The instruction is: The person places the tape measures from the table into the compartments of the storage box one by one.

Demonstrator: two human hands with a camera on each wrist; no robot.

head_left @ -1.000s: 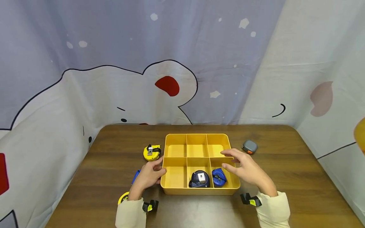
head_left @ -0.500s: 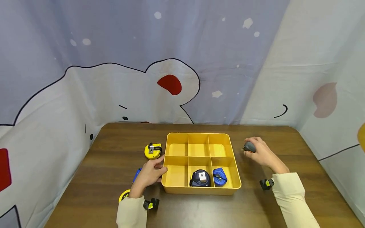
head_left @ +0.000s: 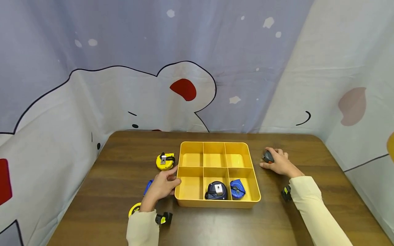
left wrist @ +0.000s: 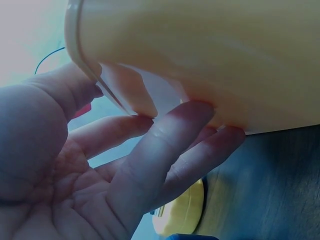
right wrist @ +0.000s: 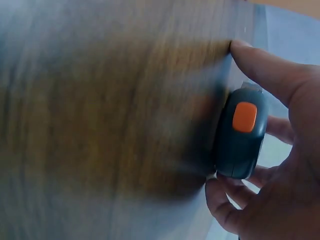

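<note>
Yellow box (head_left: 215, 204): holding two tape measures (head_left: 212, 190); apparently part-filled.
Left hand (head_left: 161, 186): pinching box wall.
Right hand (head_left: 280, 164): surrounding grey tape measure (head_left: 268, 156) on worktop (head_left: 215, 227), thumb standing apart.
Apparently outstanding: grey one, three pieces (head_left: 165, 165) lying left.

The left hand (head_left: 162, 187) sits at seven o'clock in the head view, forearm (head_left: 143, 228) below it, thumb (left wrist: 70, 92) and fingers (left wrist: 160, 150) set in a pinch. The right hand (head_left: 279, 163) spreads at four o'clock, thumb clear of bent fingers.

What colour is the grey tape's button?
Orange: the button shows best in the right wrist view.
</note>
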